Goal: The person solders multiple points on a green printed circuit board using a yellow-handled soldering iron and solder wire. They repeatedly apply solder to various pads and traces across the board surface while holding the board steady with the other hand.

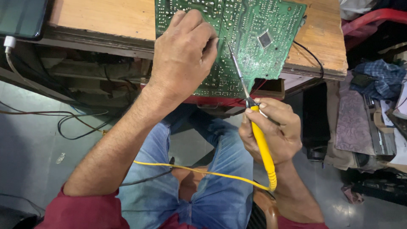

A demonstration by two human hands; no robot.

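Note:
A green circuit board point(258, 25) lies solder side up on a wooden table point(101, 17), its near edge hanging past the table's front. My left hand point(182, 55) rests on the board with fingers curled, pinching something thin near the board's middle; I cannot make out what. My right hand point(271, 131) grips a soldering iron point(260, 144) by its yellow handle. The metal tip points up and left and meets the board just beside my left fingers. A yellow cord point(199, 171) trails from the handle across my lap.
A phone point(21, 17) with a white charging cable lies at the table's far left corner. Loose wires point(76, 123) hang over the grey floor on the left. On the right sit a red plastic seat point(369, 19), folded cloth point(377, 76) and stacked clutter.

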